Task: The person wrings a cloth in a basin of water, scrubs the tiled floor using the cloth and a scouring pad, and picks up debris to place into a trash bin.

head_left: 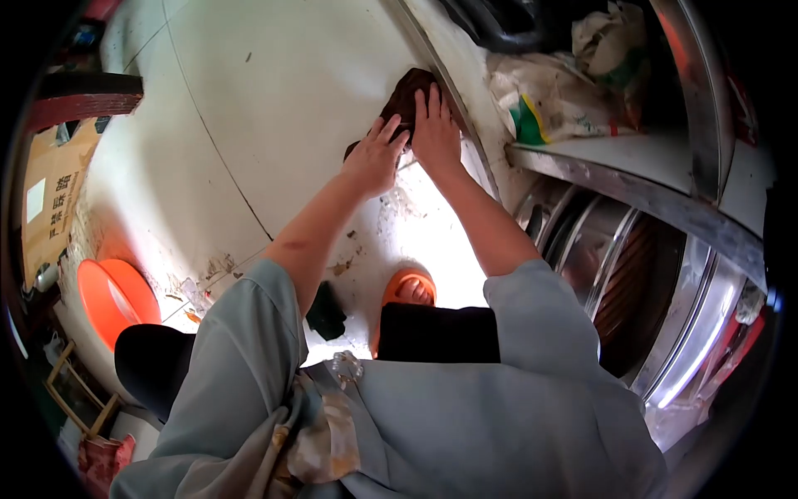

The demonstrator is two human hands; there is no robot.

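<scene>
A dark brown cloth (406, 93) lies bunched on the white tiled floor (274, 91), against a metal edge strip. My left hand (377, 158) rests on the cloth's lower part, its fingers spread. Beside it, on the cloth's right side, my right hand (436, 133) presses down with fingers stretched out. The two hands are close together, and the cloth's underside is hidden. Dirt marks and small debris show on the floor below the hands.
An orange basin (118, 301) stands at the left, near a cardboard box (62, 187). A dark green item (327, 314) lies by the orange slipper (409, 287). On the right, a metal-edged shelf (615, 170) holds bags (557, 96), with round metal pans (615, 249) beneath.
</scene>
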